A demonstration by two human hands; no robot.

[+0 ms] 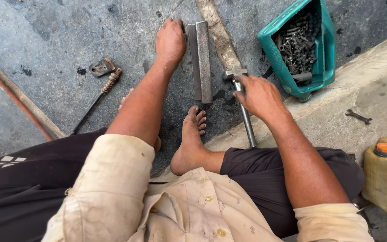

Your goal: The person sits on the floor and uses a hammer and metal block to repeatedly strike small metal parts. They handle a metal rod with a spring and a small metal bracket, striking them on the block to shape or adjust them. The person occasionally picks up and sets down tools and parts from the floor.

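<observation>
My left hand rests on the far end of a long grey metal bar that lies on the dark concrete floor. My bare foot sits at the bar's near end, toes just touching it. My right hand grips the shaft of a steel hammer close under its head; the hammer head lies on the floor right of the bar.
A green plastic basket full of dark bolts and metal parts stands at the upper right against a concrete step. A small spanner lies on the step. A yellowish jug with an orange cap is at the right. A rod with a spring and a small bracket lie left.
</observation>
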